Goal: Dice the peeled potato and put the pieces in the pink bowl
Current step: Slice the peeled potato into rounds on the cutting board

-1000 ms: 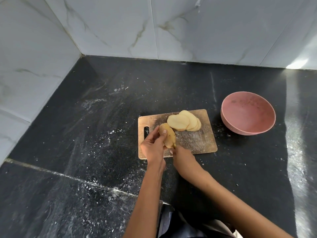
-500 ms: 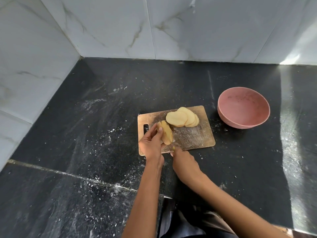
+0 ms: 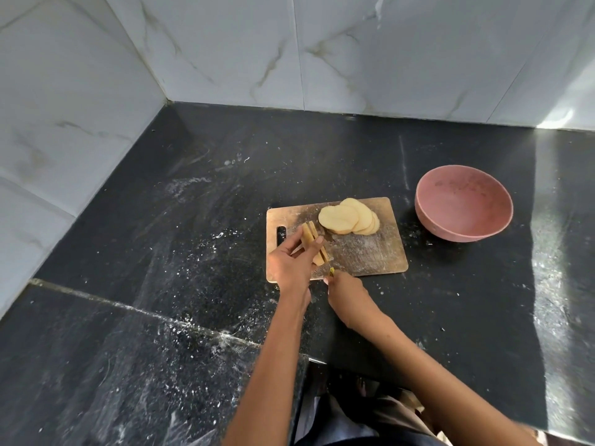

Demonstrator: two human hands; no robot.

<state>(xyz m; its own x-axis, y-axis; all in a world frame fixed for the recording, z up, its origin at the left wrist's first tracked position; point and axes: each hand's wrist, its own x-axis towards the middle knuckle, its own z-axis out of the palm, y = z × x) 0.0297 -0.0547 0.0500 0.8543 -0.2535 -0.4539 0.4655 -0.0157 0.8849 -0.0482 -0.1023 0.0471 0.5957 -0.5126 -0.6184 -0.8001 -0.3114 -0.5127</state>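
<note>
At the bottom of the frame two bare forearms reach up toward the middle, over the near edge of a black stone countertop dusted with white specks. Just below centre, the right hand is curled round a knife, of which only a bit of yellow handle and a thin blade show plainly. Beside it, the left hand pinches a stack of cut potato strips with curled fingertips, steadying them on the wooden cutting board. Farther up the board lies a fanned pile of potato slices, apart from the strips. Right of the board, well clear of it, stands the pink bowl. White marble-look wall tiles fill the top.
</note>
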